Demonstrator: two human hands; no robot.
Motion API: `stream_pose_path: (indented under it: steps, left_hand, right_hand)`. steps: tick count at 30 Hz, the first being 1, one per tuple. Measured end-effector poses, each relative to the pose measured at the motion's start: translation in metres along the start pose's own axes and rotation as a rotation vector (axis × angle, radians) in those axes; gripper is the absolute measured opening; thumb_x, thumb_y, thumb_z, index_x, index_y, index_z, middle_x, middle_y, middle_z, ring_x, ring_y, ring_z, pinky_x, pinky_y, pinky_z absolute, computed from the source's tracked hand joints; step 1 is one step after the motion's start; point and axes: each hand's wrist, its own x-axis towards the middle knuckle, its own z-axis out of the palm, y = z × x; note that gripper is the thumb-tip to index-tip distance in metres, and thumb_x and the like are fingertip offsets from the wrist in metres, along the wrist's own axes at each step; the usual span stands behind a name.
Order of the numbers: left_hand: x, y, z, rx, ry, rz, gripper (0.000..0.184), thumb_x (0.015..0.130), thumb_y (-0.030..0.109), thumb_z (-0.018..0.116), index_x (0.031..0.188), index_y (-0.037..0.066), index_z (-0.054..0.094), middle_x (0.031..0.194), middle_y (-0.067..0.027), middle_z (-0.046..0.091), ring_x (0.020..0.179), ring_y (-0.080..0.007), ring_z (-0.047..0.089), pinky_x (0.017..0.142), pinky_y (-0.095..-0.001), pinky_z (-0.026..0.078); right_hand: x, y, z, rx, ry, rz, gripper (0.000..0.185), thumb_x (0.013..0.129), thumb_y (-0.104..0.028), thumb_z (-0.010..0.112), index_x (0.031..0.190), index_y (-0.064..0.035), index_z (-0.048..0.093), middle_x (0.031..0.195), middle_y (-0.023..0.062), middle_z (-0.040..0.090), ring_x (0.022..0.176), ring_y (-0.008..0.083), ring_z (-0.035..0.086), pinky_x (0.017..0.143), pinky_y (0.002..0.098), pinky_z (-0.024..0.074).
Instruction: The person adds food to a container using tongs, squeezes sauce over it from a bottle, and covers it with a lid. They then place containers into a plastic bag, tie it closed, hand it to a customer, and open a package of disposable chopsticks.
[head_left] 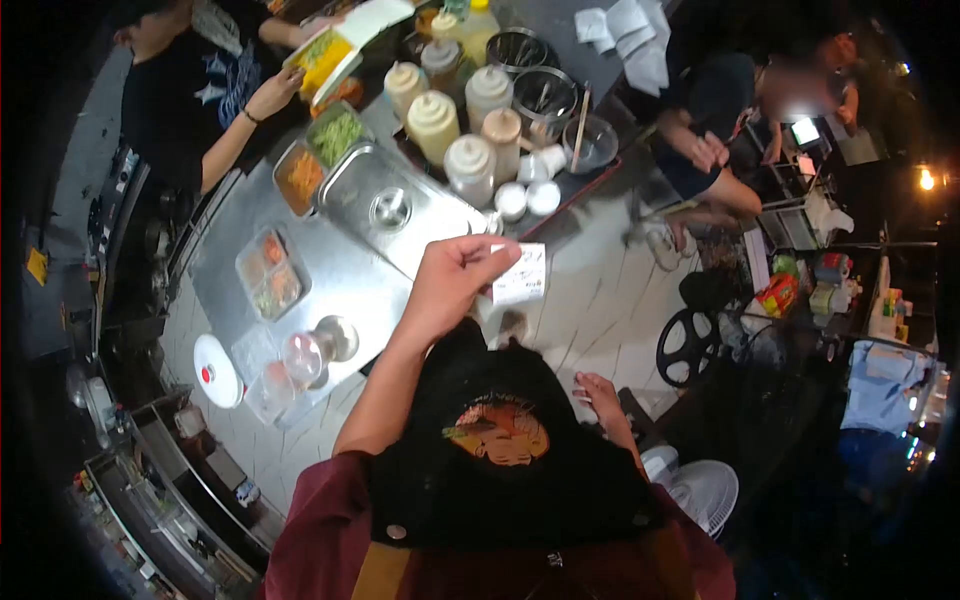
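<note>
"Paper slip (520,278), position?"
"Raised near the counter (335,285); my left hand (448,290) pinches it. I judge it taken up, not set down."
"Right hand (600,396)?"
"Fingers loosely spread, nothing visible in it. Further out, squeeze bottles (433,122) stand grouped."

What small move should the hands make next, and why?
Probably lift the paper slip closer for reading: the left hand pinches its corner, its marked side faces the camera, and the marks look small. The right hand seems free to steady it.
</note>
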Motion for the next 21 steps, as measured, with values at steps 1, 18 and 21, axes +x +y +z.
stream_pose_path:
  steps: [1,18,21]
  left_hand:
    - [0.009,0.002,0.001,-0.019,-0.009,-0.005,0.022,0.099,0.020,0.073,0.110,0.001,0.076,0.087,0.0005,0.073,0.073,-0.0039,0.063,0.064,-0.0204,0.047]
    - [0.108,0.030,0.068,0.068,-0.299,0.202,0.023,0.105,0.015,0.064,0.119,-0.002,0.070,0.102,-0.0021,0.071,0.087,-0.0065,0.064,0.076,-0.0224,0.051]
    - [0.120,0.029,0.110,0.125,-0.341,0.137,0.027,0.104,0.018,0.067,0.121,-0.003,0.072,0.102,-0.0025,0.073,0.085,-0.0070,0.064,0.075,-0.0226,0.051]
  right_hand:
    - [0.015,0.000,-0.008,-0.023,0.033,-0.015,0.044,0.094,-0.045,0.075,0.117,-0.0074,0.070,0.103,0.0017,0.072,0.087,0.0159,0.068,0.076,0.0288,0.0505]
    - [0.049,-0.099,-0.017,-0.320,0.223,-0.553,0.055,0.094,-0.037,0.077,0.132,0.0010,0.064,0.103,0.0149,0.074,0.097,0.0205,0.070,0.090,0.0330,0.0539]
    - [0.041,-0.085,-0.058,-0.384,0.226,-0.453,0.058,0.093,-0.041,0.076,0.132,-0.0002,0.064,0.106,0.0155,0.075,0.101,0.0242,0.070,0.093,0.0367,0.0535]
